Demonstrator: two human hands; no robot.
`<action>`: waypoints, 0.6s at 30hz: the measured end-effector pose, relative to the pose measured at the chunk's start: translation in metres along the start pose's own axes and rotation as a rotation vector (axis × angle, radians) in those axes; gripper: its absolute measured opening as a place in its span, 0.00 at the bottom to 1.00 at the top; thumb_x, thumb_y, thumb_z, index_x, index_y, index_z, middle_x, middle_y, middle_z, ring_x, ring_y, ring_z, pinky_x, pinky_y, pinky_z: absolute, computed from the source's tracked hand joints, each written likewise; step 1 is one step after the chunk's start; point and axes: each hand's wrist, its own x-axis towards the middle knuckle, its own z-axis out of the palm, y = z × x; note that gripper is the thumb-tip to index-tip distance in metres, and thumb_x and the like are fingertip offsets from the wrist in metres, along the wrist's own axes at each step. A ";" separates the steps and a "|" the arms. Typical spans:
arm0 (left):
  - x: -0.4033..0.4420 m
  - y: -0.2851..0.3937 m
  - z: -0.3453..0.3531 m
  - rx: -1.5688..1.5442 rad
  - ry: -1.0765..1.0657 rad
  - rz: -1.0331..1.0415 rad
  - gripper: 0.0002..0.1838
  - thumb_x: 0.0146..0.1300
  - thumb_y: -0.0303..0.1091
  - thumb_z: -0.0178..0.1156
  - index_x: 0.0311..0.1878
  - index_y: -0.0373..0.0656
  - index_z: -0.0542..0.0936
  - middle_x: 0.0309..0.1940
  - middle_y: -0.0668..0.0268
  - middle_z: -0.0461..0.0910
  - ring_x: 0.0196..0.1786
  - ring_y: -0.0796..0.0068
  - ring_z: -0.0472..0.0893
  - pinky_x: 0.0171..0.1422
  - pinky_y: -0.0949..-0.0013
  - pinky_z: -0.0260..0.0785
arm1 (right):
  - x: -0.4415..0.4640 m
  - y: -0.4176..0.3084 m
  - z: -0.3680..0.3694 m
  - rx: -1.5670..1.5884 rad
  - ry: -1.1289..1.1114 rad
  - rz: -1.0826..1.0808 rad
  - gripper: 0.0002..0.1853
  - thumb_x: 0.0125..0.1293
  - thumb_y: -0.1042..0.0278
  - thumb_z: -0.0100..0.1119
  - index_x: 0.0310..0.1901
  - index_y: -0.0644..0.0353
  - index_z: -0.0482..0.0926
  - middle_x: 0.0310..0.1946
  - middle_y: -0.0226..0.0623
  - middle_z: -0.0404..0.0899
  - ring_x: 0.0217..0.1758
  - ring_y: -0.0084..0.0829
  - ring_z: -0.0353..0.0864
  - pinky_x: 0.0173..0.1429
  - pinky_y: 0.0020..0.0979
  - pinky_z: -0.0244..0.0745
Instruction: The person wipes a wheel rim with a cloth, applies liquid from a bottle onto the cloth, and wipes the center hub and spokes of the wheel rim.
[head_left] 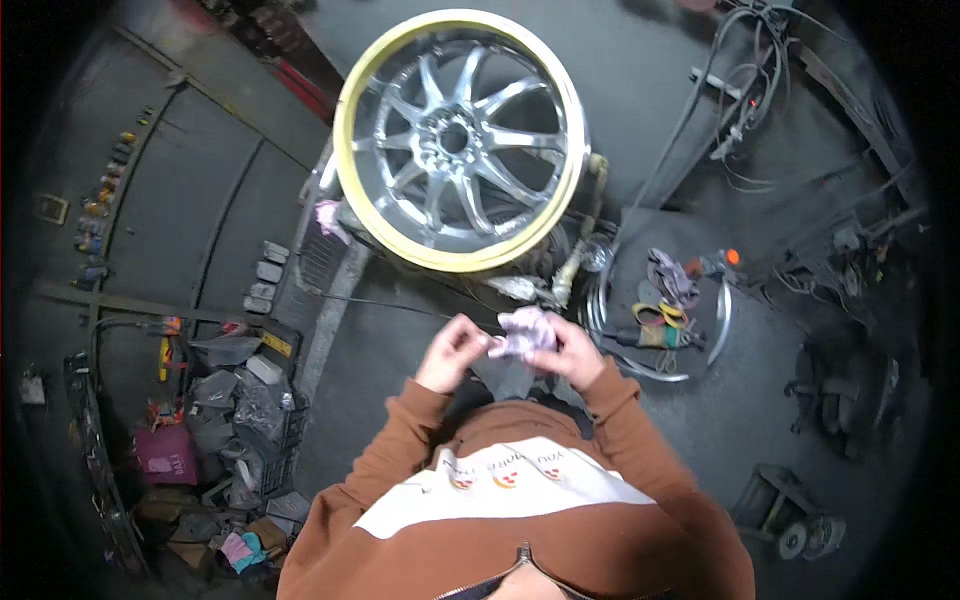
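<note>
A crumpled light purple cloth (pixel 528 332) is in my right hand (pixel 572 357), whose fingers are wrapped round its right side. Close to the cloth's left edge, my left hand (pixel 456 352) has its thumb and fingertips pinched together on a corner of the same cloth. Both hands are in front of my body, below a shiny multi-spoke wheel rim (pixel 455 140) with a yellow band round its edge. The hands and the rim are apart.
At the right, a metal ring (pixel 722 330) surrounds a power tool (pixel 655 337), yellow-handled scissors-like loops and another cloth (pixel 672 278). Cables hang at the upper right. A crate (pixel 290 440) of plastic bags and a pink bag (pixel 166 455) lie at the lower left.
</note>
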 end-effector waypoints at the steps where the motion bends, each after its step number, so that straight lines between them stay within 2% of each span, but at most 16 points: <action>1: 0.003 0.008 -0.002 -0.122 -0.017 0.015 0.07 0.66 0.31 0.57 0.36 0.42 0.68 0.34 0.68 0.75 0.45 0.78 0.75 0.50 0.73 0.67 | 0.002 -0.001 -0.002 0.106 0.003 0.026 0.20 0.57 0.68 0.65 0.51 0.63 0.74 0.38 0.29 0.75 0.37 0.21 0.74 0.43 0.24 0.71; 2: 0.005 0.014 -0.004 -0.244 -0.031 0.035 0.08 0.66 0.32 0.57 0.37 0.42 0.68 0.35 0.66 0.75 0.46 0.76 0.76 0.52 0.72 0.67 | 0.004 -0.003 -0.004 0.208 0.005 0.047 0.21 0.58 0.67 0.64 0.53 0.63 0.73 0.40 0.27 0.76 0.37 0.19 0.74 0.42 0.22 0.71; 3: 0.009 0.014 -0.006 -0.214 -0.028 0.032 0.15 0.66 0.38 0.57 0.47 0.39 0.68 0.39 0.63 0.76 0.47 0.75 0.75 0.57 0.69 0.65 | 0.005 -0.018 -0.006 0.292 -0.043 0.078 0.21 0.62 0.67 0.60 0.55 0.64 0.71 0.42 0.30 0.77 0.40 0.20 0.75 0.43 0.23 0.72; 4: 0.015 0.020 0.000 -0.226 -0.038 0.035 0.15 0.66 0.38 0.57 0.47 0.39 0.68 0.39 0.63 0.76 0.47 0.75 0.75 0.57 0.69 0.65 | 0.006 -0.023 -0.001 0.506 -0.032 0.113 0.20 0.64 0.66 0.56 0.56 0.65 0.70 0.43 0.31 0.77 0.42 0.19 0.75 0.46 0.24 0.72; 6: 0.024 0.033 0.007 -0.199 -0.094 0.002 0.22 0.66 0.43 0.57 0.54 0.35 0.68 0.42 0.65 0.76 0.44 0.76 0.75 0.55 0.70 0.65 | 0.013 -0.040 0.011 0.659 0.033 0.080 0.18 0.66 0.67 0.53 0.55 0.66 0.71 0.42 0.30 0.78 0.42 0.18 0.75 0.47 0.24 0.72; 7: 0.032 0.033 0.001 -0.080 -0.219 -0.022 0.25 0.66 0.45 0.57 0.56 0.35 0.70 0.41 0.68 0.76 0.41 0.80 0.73 0.51 0.74 0.65 | 0.018 -0.037 0.012 0.653 0.045 0.077 0.18 0.66 0.67 0.53 0.55 0.66 0.71 0.42 0.30 0.78 0.42 0.18 0.75 0.47 0.24 0.72; 8: 0.033 0.038 -0.002 -0.045 -0.273 -0.144 0.17 0.66 0.41 0.57 0.50 0.36 0.76 0.37 0.72 0.75 0.39 0.83 0.71 0.47 0.76 0.65 | 0.022 -0.030 0.010 0.522 0.047 0.076 0.18 0.66 0.68 0.54 0.54 0.66 0.73 0.41 0.29 0.78 0.42 0.18 0.75 0.47 0.24 0.72; 10: 0.041 0.041 -0.010 -0.015 -0.232 -0.052 0.13 0.67 0.36 0.56 0.45 0.36 0.78 0.33 0.74 0.75 0.38 0.85 0.70 0.45 0.77 0.64 | 0.029 -0.043 0.010 0.381 0.082 0.070 0.17 0.65 0.69 0.55 0.53 0.66 0.74 0.41 0.29 0.78 0.42 0.18 0.75 0.47 0.23 0.72; 12: 0.049 0.048 -0.028 -0.066 -0.236 -0.056 0.10 0.67 0.32 0.55 0.43 0.35 0.79 0.32 0.73 0.76 0.37 0.85 0.70 0.44 0.78 0.63 | 0.030 -0.061 0.013 0.178 0.164 0.146 0.14 0.64 0.71 0.57 0.49 0.66 0.77 0.39 0.29 0.79 0.39 0.17 0.75 0.45 0.22 0.72; 13: 0.050 0.056 -0.035 0.004 -0.218 -0.010 0.10 0.67 0.31 0.54 0.43 0.34 0.79 0.32 0.73 0.76 0.37 0.85 0.71 0.44 0.78 0.64 | 0.035 -0.053 0.017 0.190 0.221 0.021 0.12 0.62 0.71 0.62 0.46 0.66 0.79 0.37 0.28 0.80 0.35 0.16 0.74 0.40 0.21 0.71; 14: 0.054 0.057 -0.038 -0.001 -0.240 -0.005 0.10 0.67 0.31 0.54 0.43 0.34 0.79 0.32 0.73 0.76 0.37 0.85 0.71 0.44 0.78 0.64 | 0.038 -0.056 0.022 0.181 0.242 0.017 0.12 0.62 0.71 0.62 0.46 0.66 0.79 0.37 0.28 0.80 0.35 0.16 0.74 0.40 0.21 0.71; 16: 0.059 0.064 -0.044 0.143 -0.045 0.151 0.11 0.67 0.32 0.54 0.44 0.33 0.79 0.32 0.71 0.77 0.36 0.84 0.71 0.43 0.78 0.64 | 0.043 -0.065 0.033 0.120 0.357 0.039 0.10 0.61 0.69 0.63 0.42 0.65 0.80 0.32 0.26 0.79 0.30 0.14 0.73 0.35 0.20 0.70; 17: 0.061 0.070 -0.047 0.154 0.014 0.165 0.12 0.68 0.33 0.53 0.42 0.31 0.79 0.33 0.70 0.79 0.36 0.84 0.71 0.43 0.78 0.64 | 0.045 -0.064 0.033 -0.027 0.385 0.061 0.09 0.60 0.68 0.65 0.37 0.65 0.80 0.26 0.26 0.78 0.27 0.14 0.72 0.32 0.20 0.70; 18: 0.063 0.085 -0.054 0.210 -0.001 0.167 0.10 0.69 0.32 0.51 0.40 0.34 0.77 0.32 0.70 0.78 0.35 0.83 0.74 0.45 0.77 0.68 | 0.047 -0.065 0.035 -0.031 0.397 0.055 0.09 0.60 0.68 0.65 0.37 0.65 0.80 0.26 0.26 0.78 0.27 0.14 0.72 0.32 0.20 0.70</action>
